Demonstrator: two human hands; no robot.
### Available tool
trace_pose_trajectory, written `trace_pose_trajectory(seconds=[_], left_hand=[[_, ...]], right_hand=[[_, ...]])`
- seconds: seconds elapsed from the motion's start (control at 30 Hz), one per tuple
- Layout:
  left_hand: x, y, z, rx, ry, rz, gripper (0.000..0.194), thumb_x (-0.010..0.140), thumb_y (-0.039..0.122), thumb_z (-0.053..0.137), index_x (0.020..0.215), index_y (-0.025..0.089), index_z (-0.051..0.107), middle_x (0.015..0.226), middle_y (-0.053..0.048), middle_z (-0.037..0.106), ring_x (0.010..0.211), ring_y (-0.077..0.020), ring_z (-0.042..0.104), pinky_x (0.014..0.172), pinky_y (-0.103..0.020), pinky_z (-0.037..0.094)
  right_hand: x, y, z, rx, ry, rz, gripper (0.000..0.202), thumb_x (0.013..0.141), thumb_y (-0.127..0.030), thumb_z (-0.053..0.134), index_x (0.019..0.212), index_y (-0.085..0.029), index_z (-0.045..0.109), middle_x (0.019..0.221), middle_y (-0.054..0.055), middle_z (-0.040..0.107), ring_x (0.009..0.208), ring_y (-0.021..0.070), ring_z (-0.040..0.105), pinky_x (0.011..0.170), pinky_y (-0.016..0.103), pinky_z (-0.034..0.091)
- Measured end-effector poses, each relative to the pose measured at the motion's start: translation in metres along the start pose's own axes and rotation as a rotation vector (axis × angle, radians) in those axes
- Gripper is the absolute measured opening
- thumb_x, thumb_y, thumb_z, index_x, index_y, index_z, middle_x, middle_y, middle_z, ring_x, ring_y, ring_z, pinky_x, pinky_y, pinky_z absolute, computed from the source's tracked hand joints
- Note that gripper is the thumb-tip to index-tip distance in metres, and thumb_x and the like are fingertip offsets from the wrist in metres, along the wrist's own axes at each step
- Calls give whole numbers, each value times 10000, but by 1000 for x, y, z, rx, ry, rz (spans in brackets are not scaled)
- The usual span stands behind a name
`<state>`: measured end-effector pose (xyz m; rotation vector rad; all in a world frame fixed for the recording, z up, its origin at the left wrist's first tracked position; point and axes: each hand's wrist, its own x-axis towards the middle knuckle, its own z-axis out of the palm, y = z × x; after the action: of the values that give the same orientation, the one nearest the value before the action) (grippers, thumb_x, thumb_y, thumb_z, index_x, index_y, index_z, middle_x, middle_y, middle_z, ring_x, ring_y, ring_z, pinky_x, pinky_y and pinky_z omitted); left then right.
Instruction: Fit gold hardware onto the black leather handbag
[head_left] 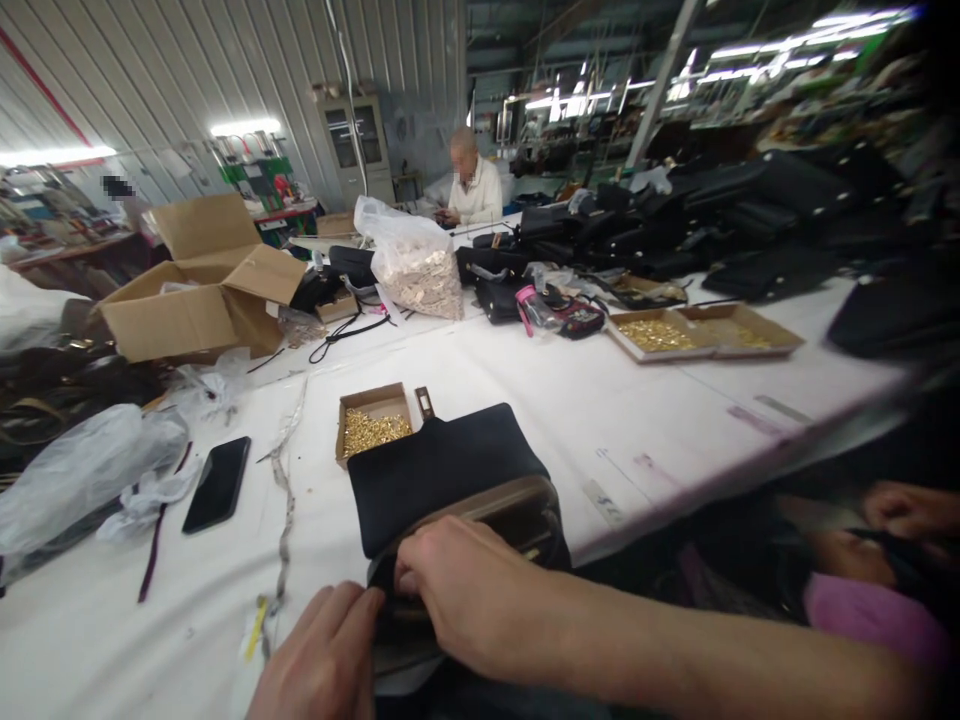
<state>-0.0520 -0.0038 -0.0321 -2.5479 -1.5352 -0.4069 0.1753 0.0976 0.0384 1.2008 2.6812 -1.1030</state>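
A black bag (450, 465) lies at the table's front edge with its flap laid back and its brown-lined mouth facing me. A gold metal clasp (425, 402) sticks out past the flap. My left hand (322, 650) is closed on the bag's left side edge, the thumb hidden. Into the opening reaches my right hand (457, 575), its fingers curled close to the left fingertips. Whatever it pinches is hidden by the hand. Just behind the bag stands a small cardboard tray (345, 425) of small gold metal pieces (375, 430).
On the white table (517, 375) are a phone (217, 485), plastic bags (97, 470), an open carton (176, 315), a sack of small pieces (420, 280) and more trays (660, 350). Black bags (675, 215) pile up at right. Another person's hands (862, 530) are at right; someone (476, 190) sits behind.
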Motion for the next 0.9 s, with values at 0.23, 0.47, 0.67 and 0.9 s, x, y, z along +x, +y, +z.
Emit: trace_pose_trajectory(seconds=[0.23,0.47,0.67,0.9], left_hand=[[5,13,-9,70,-30,-45,449,884,-1,530,1250,245,612,1047,-12,714,919,-202,750,730,-298,661],[-1,15,-7,57,24,10,450,927,10,500,1318,213,595,1113,-37,725,968,-185,751,797,-270,648],[2,27,-16,-54,-130,-113,479,888,-72,500,1232,249,591,1078,-19,685,982,-229,714,798,-354,638],[5,26,-18,-143,-172,-164,425,925,-83,518,1173,254,595,1063,-6,668,994,-217,690,826,-357,616]], right_hand=[[-1,13,8,412,19,157,183,982,-243,676,908,-178,830,881,73,810,784,189,688,658,286,374],[13,11,18,825,-99,370,78,888,-155,785,812,-144,792,633,-25,614,582,107,465,553,249,318],[11,6,22,1023,-2,380,129,865,-112,817,751,-132,759,662,-17,657,581,87,497,565,228,360],[12,21,27,1029,-69,296,69,865,-212,867,876,-146,853,701,-5,687,596,90,532,521,207,382]])
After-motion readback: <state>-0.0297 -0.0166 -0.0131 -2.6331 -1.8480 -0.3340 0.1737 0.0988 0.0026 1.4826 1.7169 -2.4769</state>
